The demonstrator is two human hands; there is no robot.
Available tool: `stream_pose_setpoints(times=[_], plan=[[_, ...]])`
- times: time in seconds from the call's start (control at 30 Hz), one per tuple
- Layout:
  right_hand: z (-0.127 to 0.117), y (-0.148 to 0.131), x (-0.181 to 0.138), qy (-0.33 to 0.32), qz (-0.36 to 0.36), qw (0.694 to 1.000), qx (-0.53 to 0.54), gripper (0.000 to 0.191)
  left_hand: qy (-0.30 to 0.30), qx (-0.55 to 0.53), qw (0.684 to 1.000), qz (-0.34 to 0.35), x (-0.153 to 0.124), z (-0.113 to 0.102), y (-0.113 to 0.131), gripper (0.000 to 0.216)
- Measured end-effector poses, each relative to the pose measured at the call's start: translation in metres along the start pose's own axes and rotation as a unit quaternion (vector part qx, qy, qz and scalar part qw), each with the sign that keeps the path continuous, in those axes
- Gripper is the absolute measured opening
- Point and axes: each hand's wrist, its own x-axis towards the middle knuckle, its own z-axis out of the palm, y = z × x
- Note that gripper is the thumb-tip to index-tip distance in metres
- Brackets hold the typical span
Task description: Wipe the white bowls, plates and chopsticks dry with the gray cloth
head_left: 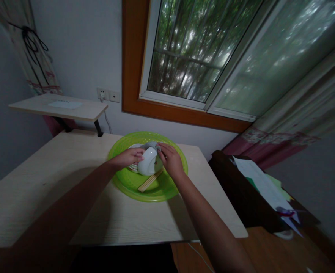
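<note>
Both hands (129, 156) (170, 160) grip glossy white rounded bowl (147, 162), round green basin (171, 187).

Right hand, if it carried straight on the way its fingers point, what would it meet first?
Likely the grey cloth pinched at the right hand's fingertips, pressed on the tilted white ceramic bowl; beyond lies the left hand. Depth is unclear.

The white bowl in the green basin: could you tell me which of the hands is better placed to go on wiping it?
Right, probably. The right hand presses a grey cloth to the white bowl, while the left hand grips the tilted bowl over the green basin.
</note>
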Motion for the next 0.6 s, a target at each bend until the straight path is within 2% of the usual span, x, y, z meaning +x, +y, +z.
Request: stream_pose_setpoints(times=[0.1, 0.23, 0.33, 0.47, 0.6], plan=[[-0.002, 0.01, -0.002, 0.018, 0.096, 0.995, -0.021, 0.026, -0.003, 0.001, 1.0, -0.006, -0.001, 0.0, 0.001, 0.035], [-0.004, 0.024, -0.004, -0.016, 0.234, 0.969, -0.076, 0.029, 0.0, 0.009, 1.0, -0.008, -0.001, -0.002, 0.0, 0.039], [-0.004, 0.028, -0.004, -0.033, 0.269, 0.958, -0.09, 0.031, 0.001, 0.009, 1.0, -0.01, -0.001, -0.003, -0.001, 0.04], [-0.004, 0.022, -0.003, -0.023, 0.225, 0.971, -0.074, 0.027, -0.004, 0.003, 1.0, -0.007, -0.001, -0.002, 0.0, 0.04], [-0.002, 0.015, -0.002, 0.005, 0.088, 0.996, -0.017, 0.028, -0.006, 0.003, 1.0, -0.006, -0.001, -0.002, 0.001, 0.037]])
